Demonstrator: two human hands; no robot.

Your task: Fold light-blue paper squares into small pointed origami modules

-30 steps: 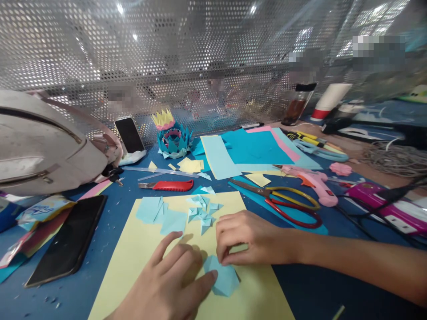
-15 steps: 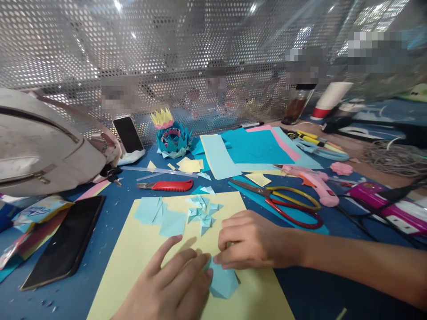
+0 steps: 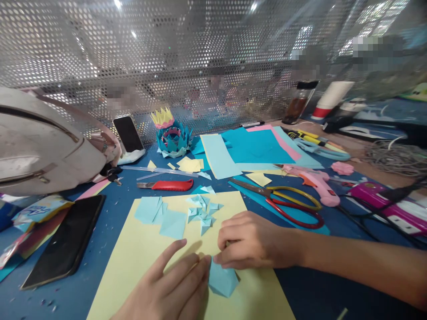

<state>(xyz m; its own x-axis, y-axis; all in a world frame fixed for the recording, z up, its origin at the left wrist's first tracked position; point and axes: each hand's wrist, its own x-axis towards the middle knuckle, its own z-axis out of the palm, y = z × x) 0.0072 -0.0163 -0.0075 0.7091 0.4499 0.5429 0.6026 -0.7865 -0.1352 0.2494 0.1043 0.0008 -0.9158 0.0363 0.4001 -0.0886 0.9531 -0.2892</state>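
Note:
A light blue piece of paper (image 3: pixel 223 281), partly folded, lies on a yellow sheet (image 3: pixel 133 284) before me. My right hand (image 3: pixel 250 242) is closed, its thumb and fingertips pinching the paper's top corner. At the left edge of that same paper are the fingertips of my left hand (image 3: pixel 170 280), closed on it with one finger stretched out ahead. Beyond my fingers sit several small folded blue paper pieces (image 3: pixel 201 213). Flat blue paper squares (image 3: pixel 173 223) rest to their left.
Behind the yellow sheet are a red utility knife (image 3: pixel 173 185) and scissors (image 3: pixel 276 195). A pink glue gun (image 3: pixel 318 182) lies at right, a dark phone (image 3: pixel 66 244) at left. Farther back stand a blue paper flower (image 3: pixel 173 140) and stacked coloured sheets (image 3: pixel 260 146).
My left hand has shifted slightly, its fingertips drawing together and its thumb slipping out of sight. The right hand keeps its pinch on the blue paper.

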